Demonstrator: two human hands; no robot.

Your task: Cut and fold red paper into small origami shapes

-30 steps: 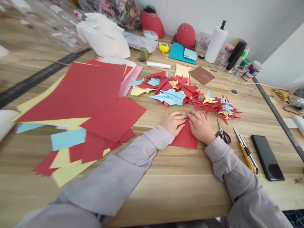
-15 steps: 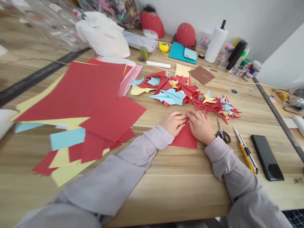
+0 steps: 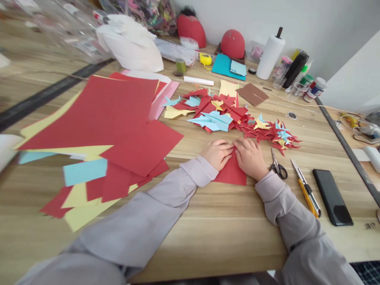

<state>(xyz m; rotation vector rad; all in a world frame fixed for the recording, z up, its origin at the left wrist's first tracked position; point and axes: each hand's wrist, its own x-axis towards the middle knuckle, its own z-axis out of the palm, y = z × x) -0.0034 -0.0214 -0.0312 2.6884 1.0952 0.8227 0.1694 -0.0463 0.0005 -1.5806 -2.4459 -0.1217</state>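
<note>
A sheet of red paper (image 3: 233, 172) lies on the table between my two hands, its top drawn to a folded point. My left hand (image 3: 219, 153) pinches and presses its upper left edge, fingers bent together. On the other edge, my right hand (image 3: 251, 157) presses near the same tip, thumb against the paper. The fingertips of both hands almost meet there and partly cover the fold. Just beyond lies a heap of folded paper pieces, with a light blue paper plane (image 3: 214, 120) at its front.
Scissors (image 3: 278, 166), a yellow utility knife (image 3: 307, 190) and a black phone (image 3: 333, 196) lie right of my right hand. Large red sheets (image 3: 97, 114) and smaller coloured pieces spread at left. Bottles, a tape measure (image 3: 205, 59) and a white roll (image 3: 270, 56) stand along the back.
</note>
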